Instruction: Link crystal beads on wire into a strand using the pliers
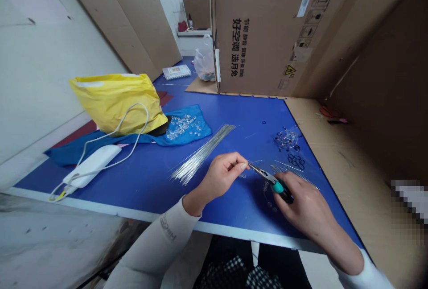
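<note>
My right hand (pixel 299 202) is closed round the handles of a pair of needle-nose pliers (pixel 267 175) with green and black grips. The plier tips meet the fingertips of my left hand (pixel 227 171), which pinch a thin wire (pixel 256 161). How the wire sits in the jaws is too small to tell. Beside my left hand lies a bundle of straight silvery wires (pixel 203 155). Several clear beads (pixel 270 206) rest on the blue table (pixel 230 200) below the pliers. More loose wires (pixel 294 168) lie just beyond my right hand.
Black rings (pixel 296 161) and a pile of beaded wire pieces (pixel 286 139) lie at the right. Clear beads (pixel 182 126) sit on a blue cloth (pixel 200 113). At left are a yellow bag (pixel 120 101) and a white power strip (pixel 95 166). A large cardboard box (pixel 264 35) stands behind.
</note>
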`<act>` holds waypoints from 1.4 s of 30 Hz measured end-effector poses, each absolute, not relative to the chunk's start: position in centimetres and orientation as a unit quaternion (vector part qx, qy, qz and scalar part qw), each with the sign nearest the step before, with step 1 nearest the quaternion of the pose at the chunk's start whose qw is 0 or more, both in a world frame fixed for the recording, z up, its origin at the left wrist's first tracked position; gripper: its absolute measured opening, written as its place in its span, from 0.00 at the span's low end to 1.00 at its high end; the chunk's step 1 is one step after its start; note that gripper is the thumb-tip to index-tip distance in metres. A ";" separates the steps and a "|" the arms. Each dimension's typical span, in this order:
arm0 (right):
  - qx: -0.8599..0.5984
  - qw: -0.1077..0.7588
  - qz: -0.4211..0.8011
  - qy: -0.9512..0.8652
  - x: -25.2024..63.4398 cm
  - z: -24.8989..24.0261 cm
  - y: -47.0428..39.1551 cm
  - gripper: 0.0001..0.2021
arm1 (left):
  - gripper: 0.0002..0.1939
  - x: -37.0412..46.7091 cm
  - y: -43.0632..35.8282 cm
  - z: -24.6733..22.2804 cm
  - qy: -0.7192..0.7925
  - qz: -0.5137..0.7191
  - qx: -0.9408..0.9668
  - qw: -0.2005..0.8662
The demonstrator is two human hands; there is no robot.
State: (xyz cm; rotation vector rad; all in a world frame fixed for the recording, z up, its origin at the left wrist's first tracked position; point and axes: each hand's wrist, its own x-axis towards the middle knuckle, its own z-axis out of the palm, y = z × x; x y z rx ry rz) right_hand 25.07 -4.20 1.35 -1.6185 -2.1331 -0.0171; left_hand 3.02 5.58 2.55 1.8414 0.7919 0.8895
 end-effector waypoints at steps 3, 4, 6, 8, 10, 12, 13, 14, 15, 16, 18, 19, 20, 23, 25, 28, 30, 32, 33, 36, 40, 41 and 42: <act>-0.603 0.234 0.046 -0.761 25.2 1.7 -4.5 0.12 | 0.11 3.2 5.7 2.5 0.331 0.365 0.742 0.455; -0.607 0.238 0.058 -0.756 25.3 1.7 -4.6 0.13 | 0.11 3.2 5.7 2.4 0.334 0.365 0.739 0.458; -0.617 0.240 0.078 -0.746 25.5 1.5 -4.8 0.13 | 0.11 3.3 5.9 2.3 0.340 0.367 0.729 0.468; -0.626 0.237 0.099 -0.736 25.8 1.1 -4.9 0.13 | 0.11 3.3 6.0 2.2 0.348 0.370 0.717 0.478; -0.634 0.238 0.113 -0.727 26.1 0.7 -5.0 0.13 | 0.11 3.3 6.2 2.0 0.354 0.373 0.708 0.484; -0.640 0.243 0.119 -0.719 26.5 0.3 -5.2 0.13 | 0.11 3.4 6.2 1.8 0.357 0.374 0.704 0.487; -0.643 0.244 0.119 -0.716 26.7 0.1 -5.3 0.14 | 0.11 3.4 6.3 1.7 0.359 0.374 0.703 0.487; -0.645 0.245 0.119 -0.714 27.0 0.0 -5.4 0.14 | 0.10 3.5 6.3 1.6 0.362 0.375 0.702 0.485; -0.647 0.244 0.120 -0.712 27.2 -0.1 -5.6 0.14 | 0.10 3.5 6.3 1.6 0.366 0.376 0.703 0.480; -0.649 0.244 0.123 -0.710 27.4 -0.2 -5.7 0.14 | 0.09 3.5 6.3 1.6 0.369 0.378 0.707 0.470; -0.653 0.246 0.128 -0.705 27.7 -0.3 -6.0 0.14 | 0.09 3.6 6.2 1.6 0.373 0.378 0.728 0.434; -0.655 0.248 0.130 -0.702 27.9 -0.4 -6.1 0.14 | 0.09 3.5 6.2 1.6 0.371 0.378 0.742 0.412; -0.658 0.250 0.130 -0.698 28.0 -0.5 -6.2 0.14 | 0.09 3.5 6.1 1.6 0.369 0.376 0.754 0.392; -0.666 0.256 0.130 -0.689 28.3 -0.7 -6.5 0.14 | 0.10 3.5 6.1 1.6 0.372 0.370 0.773 0.358; -0.669 0.257 0.132 -0.685 28.4 -0.8 -6.6 0.14 | 0.11 3.5 6.2 1.6 0.381 0.371 0.771 0.349; -0.672 0.258 0.132 -0.682 28.6 -0.8 -6.7 0.15 | 0.11 3.5 6.4 1.4 0.386 0.380 0.767 0.343; -0.676 0.257 0.127 -0.679 28.9 -0.9 -6.8 0.15 | 0.11 3.6 6.5 1.2 0.388 0.380 0.766 0.344; -0.683 0.257 0.120 -0.673 29.3 -1.1 -6.9 0.15 | 0.11 3.6 6.6 1.0 0.394 0.374 0.761 0.354; -0.687 0.256 0.115 -0.670 29.6 -1.2 -6.9 0.15 | 0.11 3.6 6.7 1.0 0.397 0.370 0.758 0.361; -0.703 0.254 0.095 -0.658 30.5 -1.4 -7.0 0.16 | 0.11 3.6 6.7 0.8 0.404 0.367 0.749 0.375; -0.727 0.237 0.072 -0.640 32.0 -1.1 -7.0 0.17 | 0.12 3.5 6.7 0.9 0.415 0.372 0.726 0.403; -0.735 0.228 0.068 -0.635 32.4 -1.0 -7.0 0.17 | 0.13 3.5 6.7 1.0 0.418 0.373 0.717 0.415; -0.744 0.217 0.063 -0.629 32.9 -0.9 -7.0 0.18 | 0.13 3.4 6.7 1.1 0.420 0.376 0.707 0.427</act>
